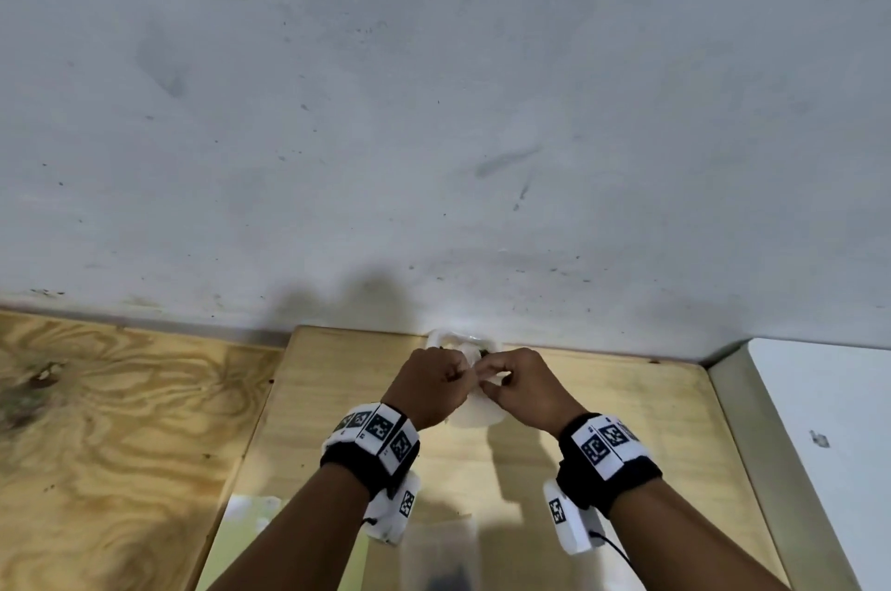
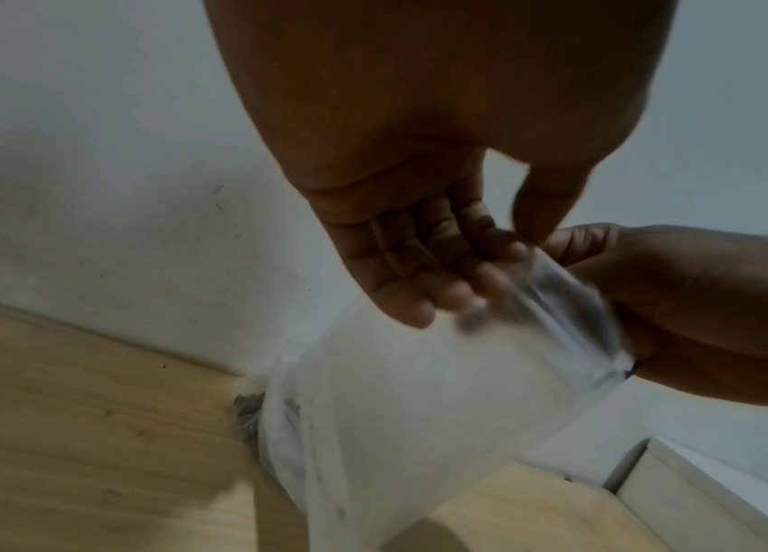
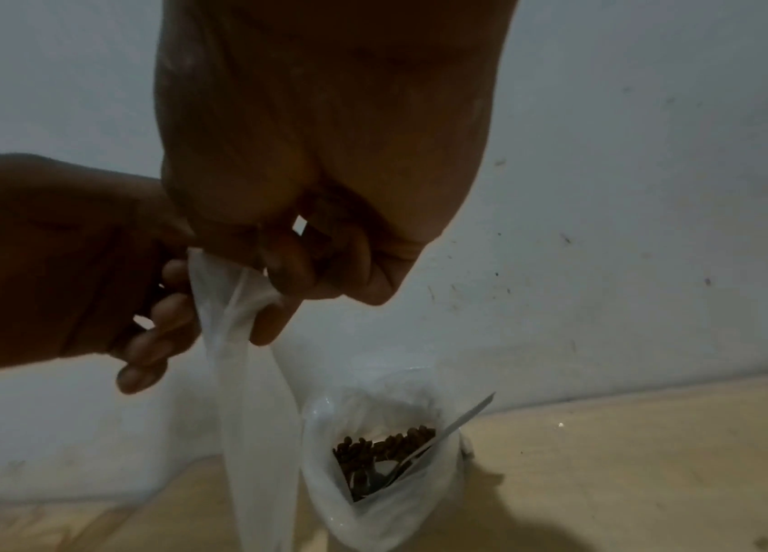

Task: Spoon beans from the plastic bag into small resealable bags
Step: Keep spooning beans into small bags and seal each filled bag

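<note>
At the bottom edge of the head view a clear flat bag lies on the table, cut off by the frame and too blurred to make out further. Above it, mid-frame, the left hand and right hand meet, each pinching the top edge of a small bag that hangs between them. From the head its body is mostly hidden behind the hands. The left wrist view shows it clear and smeared by motion, so whether its mouth is parted cannot be told. In the right wrist view it hangs as a narrow strip at lower centre. Beyond it, against the wall, stands the plastic bag, mouth open, with dark beans inside and a spoon handle sticking up to the right; its bowl is hard to see.
</note>
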